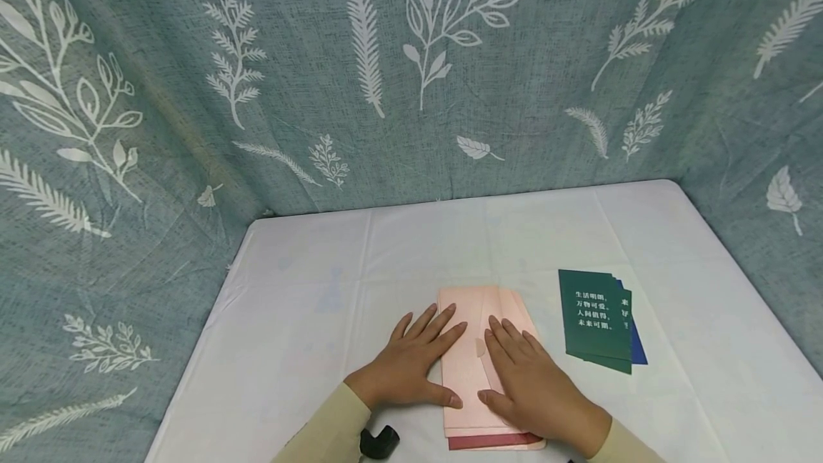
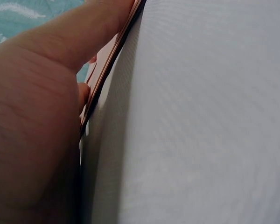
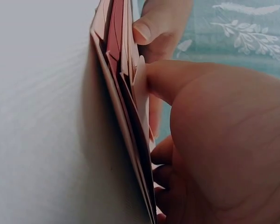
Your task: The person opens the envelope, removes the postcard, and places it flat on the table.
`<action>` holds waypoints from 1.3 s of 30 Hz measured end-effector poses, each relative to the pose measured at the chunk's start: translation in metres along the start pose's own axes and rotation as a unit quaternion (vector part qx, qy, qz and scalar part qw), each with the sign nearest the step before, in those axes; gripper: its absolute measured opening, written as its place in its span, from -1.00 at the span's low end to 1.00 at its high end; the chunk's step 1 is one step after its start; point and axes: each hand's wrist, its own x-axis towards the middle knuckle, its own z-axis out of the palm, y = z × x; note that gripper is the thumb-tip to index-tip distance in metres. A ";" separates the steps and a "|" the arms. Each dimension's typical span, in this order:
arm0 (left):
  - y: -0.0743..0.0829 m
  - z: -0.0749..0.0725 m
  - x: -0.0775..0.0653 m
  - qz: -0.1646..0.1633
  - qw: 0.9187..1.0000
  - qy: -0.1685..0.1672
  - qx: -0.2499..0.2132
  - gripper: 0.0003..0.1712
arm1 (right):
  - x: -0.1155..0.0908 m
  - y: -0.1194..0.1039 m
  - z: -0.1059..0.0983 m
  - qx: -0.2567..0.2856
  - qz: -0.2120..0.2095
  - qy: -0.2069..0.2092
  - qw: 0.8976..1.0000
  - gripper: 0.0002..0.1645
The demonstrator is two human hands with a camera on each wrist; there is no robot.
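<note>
A stack of pink envelopes (image 1: 468, 377) lies near the front of the table, with a dark red one (image 1: 491, 441) showing below its lower edge. My left hand (image 1: 414, 363) rests on the left side of the top envelope, fingers spread. On the right side, my right hand (image 1: 530, 377) lies over the slanted flap, its fingers straight and close together. Several layered pink and red edges (image 3: 116, 32) appear in the right wrist view, standing slightly apart. In the left wrist view, the stack's edge (image 2: 107, 70) runs beside my thumb; most of the stack is hidden there.
Right of the envelopes, dark green cards (image 1: 588, 316) with white writing overlap a blue card (image 1: 639, 345). A black object (image 1: 381, 443) sits by my left sleeve. The white-covered table (image 1: 308, 291) is bordered by a leaf-patterned green curtain (image 1: 289, 77).
</note>
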 end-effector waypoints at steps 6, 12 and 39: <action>-0.001 0.000 0.000 -0.001 1.000 -0.001 -0.005 0.34 | 0.000 0.000 -0.002 0.011 0.004 -0.006 1.000 0.02; -0.001 0.001 0.001 -0.002 1.000 -0.002 -0.002 0.35 | -0.001 0.001 -0.005 0.029 0.007 -0.010 1.000 0.01; -0.002 0.001 -0.001 -0.003 1.000 -0.006 -0.001 0.36 | -0.002 -0.002 -0.004 0.047 0.026 -0.011 0.998 -0.01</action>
